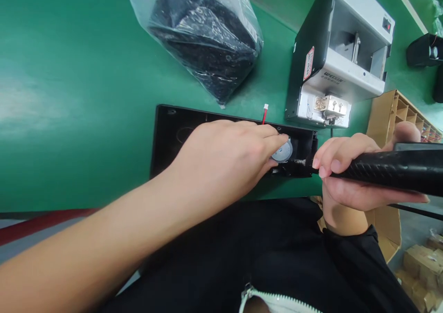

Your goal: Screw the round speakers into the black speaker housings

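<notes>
A long black plastic housing (169, 138) lies on the green table close to my body. Inside its right end sits a round silver metal part (283, 151), perhaps a small motor. My left hand (238, 151) reaches across the housing, its fingers closed on that round part. A red wire with a white connector (266, 107) sticks up past the housing's far edge. In my right hand (349, 165) is a black electric screwdriver (391, 168), held level. Its bit points left into the housing's right end, beside the round part; the exact contact point is too small to tell.
Behind the housing lies a clear plastic bag (211, 36) of black parts. A silver and black machine (342, 59) marked WEIXIN stands at the back right. Beyond my right hand is a divided cardboard box (386, 115). More black housings (424, 50) sit at the far right.
</notes>
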`<state>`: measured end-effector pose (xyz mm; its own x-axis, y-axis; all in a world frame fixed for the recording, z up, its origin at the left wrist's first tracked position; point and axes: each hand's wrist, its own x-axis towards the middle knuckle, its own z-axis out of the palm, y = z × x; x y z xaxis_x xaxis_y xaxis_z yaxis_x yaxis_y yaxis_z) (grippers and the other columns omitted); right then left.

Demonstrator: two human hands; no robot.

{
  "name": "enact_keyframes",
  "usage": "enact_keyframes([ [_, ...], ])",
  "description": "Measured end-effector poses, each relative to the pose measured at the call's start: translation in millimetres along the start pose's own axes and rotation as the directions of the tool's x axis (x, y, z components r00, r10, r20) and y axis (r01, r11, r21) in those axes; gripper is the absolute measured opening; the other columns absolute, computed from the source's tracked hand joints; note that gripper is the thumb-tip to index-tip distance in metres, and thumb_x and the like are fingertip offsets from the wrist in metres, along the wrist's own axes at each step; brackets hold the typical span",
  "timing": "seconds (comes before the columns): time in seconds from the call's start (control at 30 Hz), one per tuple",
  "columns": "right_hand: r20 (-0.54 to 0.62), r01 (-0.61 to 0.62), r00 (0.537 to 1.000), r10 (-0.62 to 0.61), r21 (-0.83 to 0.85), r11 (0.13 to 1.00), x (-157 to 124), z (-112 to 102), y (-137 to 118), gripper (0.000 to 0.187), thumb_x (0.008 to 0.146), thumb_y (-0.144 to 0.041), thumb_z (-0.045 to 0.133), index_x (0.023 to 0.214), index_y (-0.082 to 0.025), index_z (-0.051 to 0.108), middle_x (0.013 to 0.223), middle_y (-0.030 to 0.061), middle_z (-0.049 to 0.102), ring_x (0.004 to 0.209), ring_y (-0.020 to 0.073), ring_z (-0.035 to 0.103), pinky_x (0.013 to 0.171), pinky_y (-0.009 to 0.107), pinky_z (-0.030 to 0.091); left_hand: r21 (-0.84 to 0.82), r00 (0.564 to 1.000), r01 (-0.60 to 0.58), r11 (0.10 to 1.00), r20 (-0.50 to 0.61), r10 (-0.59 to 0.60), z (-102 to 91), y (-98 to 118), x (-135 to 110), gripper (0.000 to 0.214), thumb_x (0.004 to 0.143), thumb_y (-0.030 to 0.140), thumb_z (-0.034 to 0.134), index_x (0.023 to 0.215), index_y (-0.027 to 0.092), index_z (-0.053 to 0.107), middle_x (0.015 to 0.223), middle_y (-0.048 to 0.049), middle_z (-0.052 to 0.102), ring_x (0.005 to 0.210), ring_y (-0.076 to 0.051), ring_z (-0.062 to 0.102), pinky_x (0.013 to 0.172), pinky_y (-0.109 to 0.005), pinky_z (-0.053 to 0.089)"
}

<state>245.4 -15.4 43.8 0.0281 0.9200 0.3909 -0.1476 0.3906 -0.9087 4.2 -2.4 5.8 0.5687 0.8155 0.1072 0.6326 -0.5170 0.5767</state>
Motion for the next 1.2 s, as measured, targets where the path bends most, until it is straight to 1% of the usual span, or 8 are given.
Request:
enact_keyframes([
  [0.17, -0.008, 0.023, 1.000, -0.023, -0.061, 0.998, 1.1, 3.9, -3.0, 0.051, 0.107, -0.088, 0.082, 0.136, -0.047, 0.083, 0.073, -0.0073, 0.078, 0.050, 0.0197, 0.069, 0.052, 0.035, 0.066, 0.100, 0.999, -0.001, 0.995, 0.044, -0.004, -0.1, 1.9, 1.8, 0.025, 0.117, 0.036, 0.071, 0.134, 0.033, 0.089, 0.136, -0.0064, 0.097, 0.111, -0.037, 0.093, 0.080, -0.047, 0.062],
  [0.37, -0.010, 0.093, 0.995, -0.095, -0.107, 0.990, -0.1, 4.2, 3.9, 0.058, 0.110, -0.089, 0.075, 0.155, -0.053, 0.083, 0.071, -0.0094, 0.074, 0.043, 0.0184, 0.062, 0.045, 0.032, 0.061, 0.033, 0.997, 0.045, 0.998, 0.055, -0.047, 1.0, 2.5, 3.5, 0.024, 0.111, 0.034, 0.076, 0.131, 0.031, 0.089, 0.132, -0.0090, 0.096, 0.113, -0.041, 0.092, 0.087, -0.049, 0.063],
  [0.5, -0.029, -0.005, 1.000, 0.002, -0.111, 0.994, 0.3, 2.7, -3.5, 0.050, 0.115, -0.091, 0.065, 0.146, -0.057, 0.084, 0.071, -0.0083, 0.073, 0.045, 0.0209, 0.066, 0.049, 0.036, 0.065, 0.029, 0.997, 0.043, 0.999, 0.057, -0.045, 0.5, 2.3, 2.8, 0.022, 0.112, 0.032, 0.075, 0.128, 0.031, 0.089, 0.133, -0.0091, 0.096, 0.113, -0.041, 0.093, 0.085, -0.049, 0.063],
  [0.7, -0.010, -0.064, 0.998, 0.064, -0.012, 0.998, -0.1, -0.9, -7.2, 0.055, 0.105, -0.089, 0.085, 0.146, -0.052, 0.086, 0.079, -0.0071, 0.084, 0.053, 0.0208, 0.074, 0.059, 0.038, 0.071, 0.143, 0.994, 0.006, 0.990, 0.103, -0.020, -3.5, 5.0, 5.4, 0.025, 0.111, 0.034, 0.080, 0.133, 0.028, 0.089, 0.137, -0.0105, 0.096, 0.112, -0.041, 0.093, 0.081, -0.048, 0.062],
  [0.77, 0.019, -0.003, 1.000, 0.003, 0.003, 1.000, 1.0, -3.9, 2.9, 0.058, 0.107, -0.085, 0.085, 0.152, -0.048, 0.084, 0.081, -0.0064, 0.085, 0.053, 0.0202, 0.074, 0.056, 0.037, 0.071, 0.135, 0.993, 0.020, 0.991, 0.110, -0.035, -4.6, 6.0, 6.6, 0.024, 0.111, 0.033, 0.081, 0.133, 0.028, 0.090, 0.136, -0.0103, 0.096, 0.112, -0.041, 0.093, 0.082, -0.047, 0.063],
  [0.9, 0.126, 0.226, 0.964, -0.232, 0.065, 0.972, 0.7, -6.6, 25.1, 0.078, 0.105, -0.091, 0.083, 0.164, -0.039, 0.075, 0.075, -0.0091, 0.075, 0.042, 0.0151, 0.059, 0.042, 0.029, 0.057, 0.130, 0.991, 0.036, 0.991, 0.124, -0.052, -5.4, 7.8, 6.7, 0.024, 0.111, 0.032, 0.083, 0.134, 0.028, 0.091, 0.135, -0.0098, 0.096, 0.113, -0.040, 0.093, 0.084, -0.046, 0.064],
  [1.07, 0.130, 0.284, 0.952, -0.276, -0.047, 0.958, -9.8, 6.9, 30.4, 0.049, 0.113, -0.053, 0.087, 0.159, -0.044, 0.072, 0.077, -0.0091, 0.074, 0.047, 0.0165, 0.062, 0.045, 0.032, 0.058, 0.113, 0.994, 0.042, 0.993, 0.096, -0.053, -3.3, 8.6, 5.1, 0.027, 0.110, 0.030, 0.085, 0.136, 0.030, 0.091, 0.134, -0.0082, 0.097, 0.111, -0.038, 0.093, 0.083, -0.045, 0.062],
  [1.2, 0.205, 0.365, 0.907, -0.368, 0.056, 0.929, -8.7, 12.9, 34.2, 0.041, 0.113, -0.041, 0.084, 0.153, -0.039, 0.076, 0.082, -0.0088, 0.079, 0.046, 0.0131, 0.060, 0.043, 0.028, 0.059, 0.135, 0.995, 0.026, 0.991, 0.087, -0.038, 0.2, 8.8, 6.3, 0.024, 0.111, 0.030, 0.085, 0.134, 0.029, 0.092, 0.133, -0.0076, 0.097, 0.108, -0.036, 0.092, 0.081, -0.045, 0.060],
])
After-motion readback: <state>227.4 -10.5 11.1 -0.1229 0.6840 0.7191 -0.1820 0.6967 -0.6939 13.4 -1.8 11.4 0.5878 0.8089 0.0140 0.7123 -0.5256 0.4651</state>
